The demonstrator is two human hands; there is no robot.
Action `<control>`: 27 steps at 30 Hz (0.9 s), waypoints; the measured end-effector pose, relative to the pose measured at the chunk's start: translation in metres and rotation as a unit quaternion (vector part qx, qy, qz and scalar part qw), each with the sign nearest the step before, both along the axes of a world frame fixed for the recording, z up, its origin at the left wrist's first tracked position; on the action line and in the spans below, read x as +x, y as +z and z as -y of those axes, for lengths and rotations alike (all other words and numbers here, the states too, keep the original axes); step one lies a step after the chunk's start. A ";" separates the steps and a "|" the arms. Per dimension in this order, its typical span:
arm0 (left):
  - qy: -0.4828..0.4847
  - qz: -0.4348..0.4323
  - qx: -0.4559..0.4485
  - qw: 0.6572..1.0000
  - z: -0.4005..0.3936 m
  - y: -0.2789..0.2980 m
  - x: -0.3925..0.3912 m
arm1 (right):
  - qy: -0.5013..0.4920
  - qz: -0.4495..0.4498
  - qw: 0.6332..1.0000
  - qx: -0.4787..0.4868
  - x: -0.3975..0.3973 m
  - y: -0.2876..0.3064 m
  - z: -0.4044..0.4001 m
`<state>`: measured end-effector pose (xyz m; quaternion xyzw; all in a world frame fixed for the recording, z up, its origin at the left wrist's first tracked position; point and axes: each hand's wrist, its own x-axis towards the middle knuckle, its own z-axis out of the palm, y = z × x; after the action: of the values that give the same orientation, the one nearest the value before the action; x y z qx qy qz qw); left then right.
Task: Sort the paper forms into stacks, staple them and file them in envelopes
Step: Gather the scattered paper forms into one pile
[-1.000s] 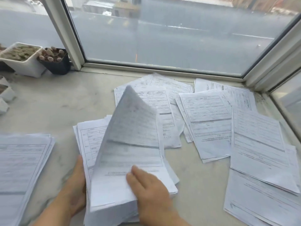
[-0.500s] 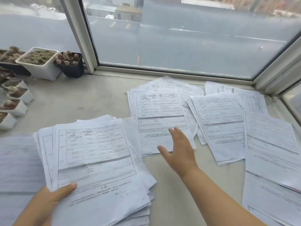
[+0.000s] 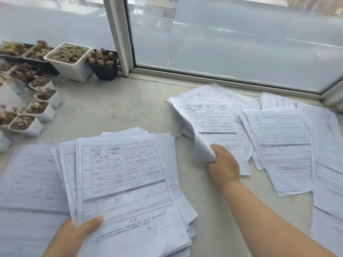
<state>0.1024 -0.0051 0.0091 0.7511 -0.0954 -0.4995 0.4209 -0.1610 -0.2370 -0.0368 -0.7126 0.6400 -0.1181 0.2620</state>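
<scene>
At the middle of the sill, your right hand [image 3: 223,163] reached forward from a bare, outstretched forearm and pinched the curled lower-left corner of a printed form [image 3: 209,123], lifting that corner off the loose pile beneath it. Your left hand [image 3: 74,236] sat low at the near edge, thumb pressed flat on top of a thick stack of forms [image 3: 128,184] and fingers hidden beneath it, so it was gripping that stack at its lower-left corner. Left of that stack lay another pile [image 3: 27,182], blurred. To the right of the lifted sheet, more forms [image 3: 282,145] lay spread and overlapping toward the corner of the frame. All of it rested on a pale stone sill [image 3: 111,108]. Along the left side stood small white pots [image 3: 24,125] of succulents, a larger white pot [image 3: 70,62] and a black pot [image 3: 104,65] just beside it against the window frame [image 3: 120,34]. Beyond the glass lay a grey road.
</scene>
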 end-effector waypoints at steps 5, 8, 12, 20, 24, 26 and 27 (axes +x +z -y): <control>0.016 -0.127 -0.045 0.991 0.010 -0.010 -0.013 | -0.134 0.215 0.967 -0.042 -0.027 0.034 0.019; 0.017 -0.150 -0.047 0.987 0.025 -0.020 -0.032 | -0.092 0.190 0.971 -0.111 -0.028 0.066 0.001; 0.011 -0.173 -0.050 0.984 0.040 -0.027 -0.042 | 0.082 0.109 0.966 -0.219 -0.009 0.075 -0.055; 0.051 -0.353 -0.117 0.927 0.041 -0.025 -0.044 | 0.389 -0.052 0.920 0.012 0.028 -0.008 -0.151; 0.002 -0.188 -0.058 0.980 0.032 -0.039 -0.038 | 0.366 0.032 0.929 0.047 0.010 0.013 -0.111; 0.007 -0.123 -0.046 0.991 0.029 -0.041 -0.031 | 0.227 0.069 0.971 0.014 -0.002 0.023 -0.066; 0.002 -0.097 -0.054 0.994 0.027 -0.042 -0.027 | 0.153 0.058 0.986 -0.033 -0.008 0.023 -0.040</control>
<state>0.0753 -0.0317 -0.0334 0.6758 -0.0795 -0.5634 0.4687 -0.1692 -0.1974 -0.0140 -0.8021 0.5034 -0.1387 0.2899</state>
